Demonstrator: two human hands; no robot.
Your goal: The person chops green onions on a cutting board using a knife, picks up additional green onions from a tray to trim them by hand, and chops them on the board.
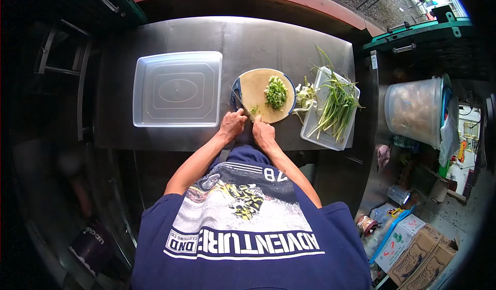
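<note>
A round cutting board (258, 83) with a blue rim lies on the steel table. A heap of chopped green onion (276, 93) sits on its right half, with a few bits near the front edge. My right hand (264, 133) is closed at the board's front edge, at the lower end of a knife (243, 103). The blade slants up and to the left across the board's left side. My left hand (233, 124) is closed beside the knife at the board's front left; its fingertips partly hide what they grip.
A translucent plastic lid or shallow tray (177, 91) lies left of the board. To the right, a white tray (311, 124) carries long green onions (336, 106), with white trimmings (306, 96) beside it. A large lidded tub (415, 109) and cardboard boxes (421, 259) stand farther right.
</note>
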